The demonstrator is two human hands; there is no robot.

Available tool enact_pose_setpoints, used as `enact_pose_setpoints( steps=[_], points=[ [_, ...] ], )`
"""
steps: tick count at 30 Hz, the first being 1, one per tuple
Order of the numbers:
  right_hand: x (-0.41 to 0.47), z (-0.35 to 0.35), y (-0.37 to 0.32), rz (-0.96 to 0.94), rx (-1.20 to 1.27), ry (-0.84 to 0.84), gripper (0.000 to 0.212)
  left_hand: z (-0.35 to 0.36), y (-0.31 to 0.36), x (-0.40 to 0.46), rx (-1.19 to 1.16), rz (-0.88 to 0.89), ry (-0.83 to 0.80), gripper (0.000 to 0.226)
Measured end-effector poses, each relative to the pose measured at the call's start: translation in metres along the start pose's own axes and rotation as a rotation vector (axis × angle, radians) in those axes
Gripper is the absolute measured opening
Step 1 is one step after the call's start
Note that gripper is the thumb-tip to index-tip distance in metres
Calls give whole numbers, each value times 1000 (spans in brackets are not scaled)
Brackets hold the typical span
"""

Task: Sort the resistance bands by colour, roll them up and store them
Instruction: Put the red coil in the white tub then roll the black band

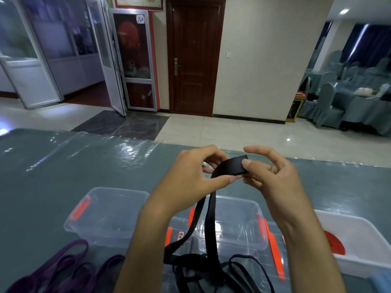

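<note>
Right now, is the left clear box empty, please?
Apparently empty: through the clear box only bare bottom shows, though the left hand hides its right corner.

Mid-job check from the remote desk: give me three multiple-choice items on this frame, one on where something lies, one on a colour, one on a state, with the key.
1. Where do the purple bands lie?
A. On the table at the lower left
B. Inside the clear bin
C. In the white tub

2. What colour is the band held in both hands?
A. Red
B. Black
C. Purple

3. What state is the held band's upper end in?
A. Lying flat on the table
B. Knotted to a bin handle
C. Bent into a loop, pinched by both hands

Key:
1 A: the purple bands lie on the table, outside the clear bin and the white tub.
2 B: the black band is plainly black.
3 C: the left hand and right hand pinch its curled end above the table while the rest hangs down.
</note>
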State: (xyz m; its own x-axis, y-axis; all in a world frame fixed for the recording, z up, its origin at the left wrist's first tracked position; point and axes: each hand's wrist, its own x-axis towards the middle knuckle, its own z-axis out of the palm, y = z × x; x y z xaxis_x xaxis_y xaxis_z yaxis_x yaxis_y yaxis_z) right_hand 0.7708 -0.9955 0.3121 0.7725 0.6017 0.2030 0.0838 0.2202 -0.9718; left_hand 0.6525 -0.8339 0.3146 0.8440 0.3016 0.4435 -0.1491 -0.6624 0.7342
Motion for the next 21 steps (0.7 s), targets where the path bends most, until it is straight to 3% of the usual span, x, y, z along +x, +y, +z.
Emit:
enact_pose_setpoints(
  steps=[3,9,14,17,21],
  points=[
    [2,3,0,42,80,-6,10,-1,-2,1,36,49,0,23],
    [6,3,9,232,324,-74,12,-1,-10,2,7,56,-14,21],
    [7,8,14,278,492,-59,27,7,-10,7,-343,80,150,35],
    [8,14,15,294,533,-45,24,20,-9,11,-387,126,262,19],
    [8,11,14,274,506,-42,17,32,-10,14,-409,106,318,16]
  ],
)
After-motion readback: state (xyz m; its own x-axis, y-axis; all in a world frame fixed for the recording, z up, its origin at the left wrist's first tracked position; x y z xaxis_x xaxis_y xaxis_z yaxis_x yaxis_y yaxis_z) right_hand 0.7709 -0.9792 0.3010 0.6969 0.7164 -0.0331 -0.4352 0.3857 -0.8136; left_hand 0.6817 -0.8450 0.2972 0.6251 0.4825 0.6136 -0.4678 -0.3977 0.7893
